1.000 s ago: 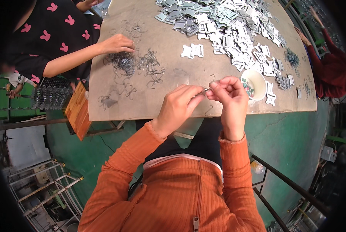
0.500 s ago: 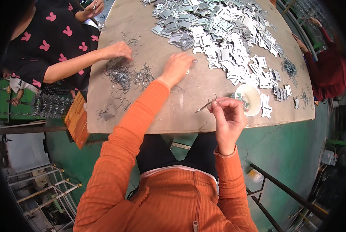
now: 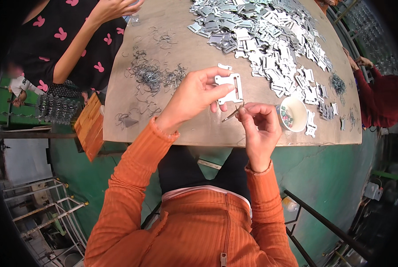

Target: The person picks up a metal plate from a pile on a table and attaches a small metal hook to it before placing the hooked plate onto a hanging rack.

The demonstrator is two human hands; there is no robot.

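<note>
- One thin dark rod [image 3: 229, 116] pinched in R hand [image 3: 260, 124], over desk [image 3: 199, 131] nr middle of its near edge; thumb & index shut tight on it, its tip sticking out L, prob. to leave the end free. Fine wire bit by fingertips too; can't tell if joined.
- L hand [image 3: 192, 95], a bit farther in: thumb on top, fingers behind, closed on slotted metal plate [image 3: 229, 95], pale, tilted up above desk. Gripped at its L side, so slot is uncovered & faces R hand; prob. easier to see that way.
- White bowl [image 3: 302, 109], nr near edge, R of centre: small pink/green bits inside; walls prob. stop them scattering. Within easy reach of R hand.
- Loose plate [image 3: 311, 123] just R of bowl.
- 2nd plate [image 3: 224, 66] just beyond L fingers, on desk it seems.
- Wire hooks [image 3: 150, 78] tangled twd L edge, nr co-worker in black top [image 3: 81, 33].
- Wire clump [image 3: 337, 84] by R edge; co-worker in dark red [image 3: 379, 93] beyond.
- Big plate heap [image 3: 270, 49] twd far edge, prob. shared stock.
- Brands/labels/text: none legible on plates or bowl.
</note>
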